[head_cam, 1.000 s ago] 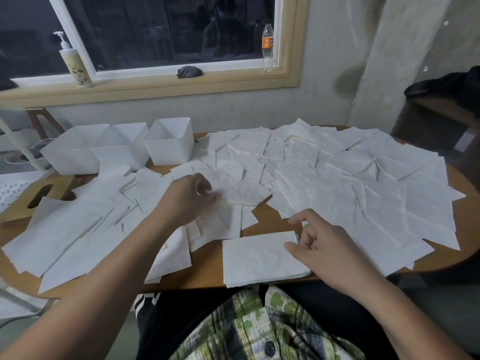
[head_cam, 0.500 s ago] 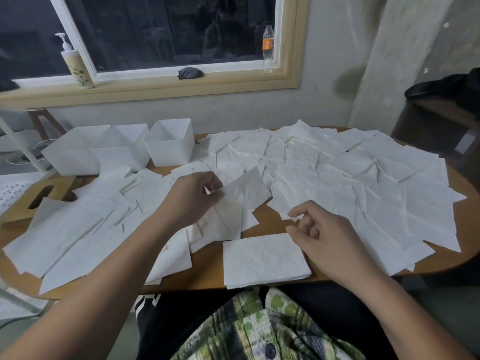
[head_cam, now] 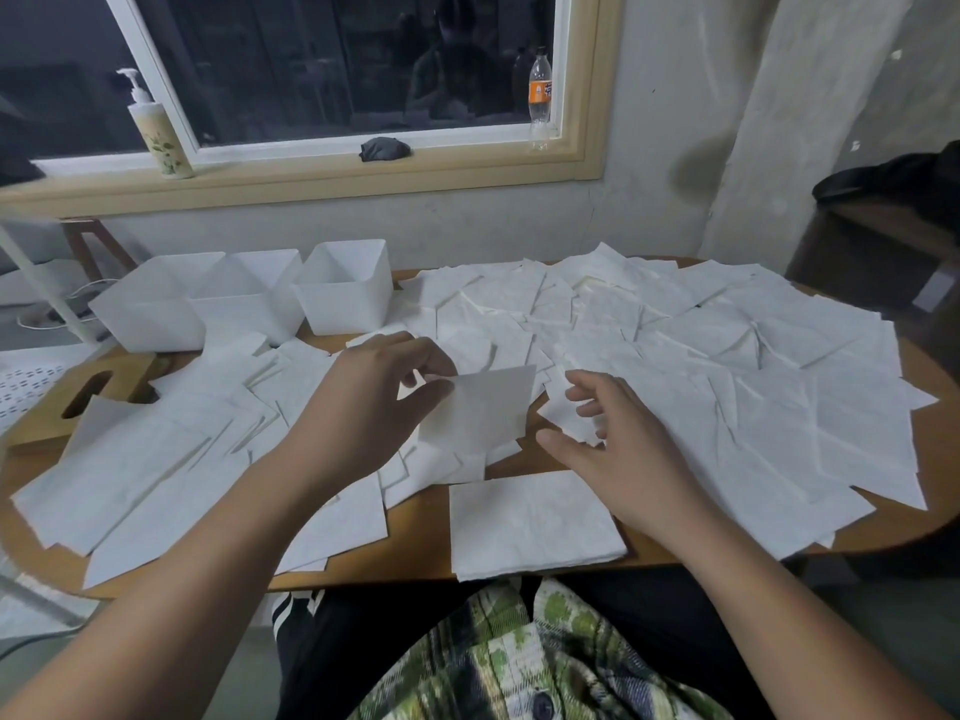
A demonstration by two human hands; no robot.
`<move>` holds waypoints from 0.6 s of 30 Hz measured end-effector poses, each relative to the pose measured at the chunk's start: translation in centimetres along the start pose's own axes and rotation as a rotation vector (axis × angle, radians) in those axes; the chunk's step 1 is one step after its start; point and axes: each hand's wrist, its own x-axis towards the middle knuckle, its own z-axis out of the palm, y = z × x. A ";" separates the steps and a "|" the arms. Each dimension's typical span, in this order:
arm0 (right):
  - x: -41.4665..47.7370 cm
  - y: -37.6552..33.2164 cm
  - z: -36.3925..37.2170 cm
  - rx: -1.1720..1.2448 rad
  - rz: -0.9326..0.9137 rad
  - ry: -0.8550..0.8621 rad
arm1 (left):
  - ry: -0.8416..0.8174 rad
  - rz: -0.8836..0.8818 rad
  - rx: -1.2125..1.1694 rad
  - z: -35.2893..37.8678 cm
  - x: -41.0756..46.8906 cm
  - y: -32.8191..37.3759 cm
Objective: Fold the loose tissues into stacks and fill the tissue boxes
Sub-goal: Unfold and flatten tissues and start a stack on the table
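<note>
Head: three boxes point(head_cam: 244, 314); left hand point(head_cam: 363, 407) pinches one tissue point(head_cam: 483, 407).

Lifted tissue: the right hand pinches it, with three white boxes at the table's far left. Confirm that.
Wrong hand: the head view shows the left hand pinching the lifted tissue, the right hand open beside it. The three white boxes are as stated.

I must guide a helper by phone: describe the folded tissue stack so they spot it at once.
Start at the wooden table strewn with loose tissues and look to the middle of its near edge, close in front of the person, beside the right hand. There lies the folded stack: unlike the scattered single sheets, it is a neat, squared-off pile of several layers.
</note>
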 end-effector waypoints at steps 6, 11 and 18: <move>1.5 -0.7 0.4 0.079 0.048 -0.043 | 0.000 0.044 0.009 -1.2 -0.8 1.2; 1.3 -1.3 0.1 0.160 0.048 -0.090 | -0.018 0.038 -0.050 -2.0 -1.2 1.7; -0.5 -2.2 -2.2 0.345 0.042 -0.020 | -0.055 -0.127 -0.178 -1.7 -2.0 1.5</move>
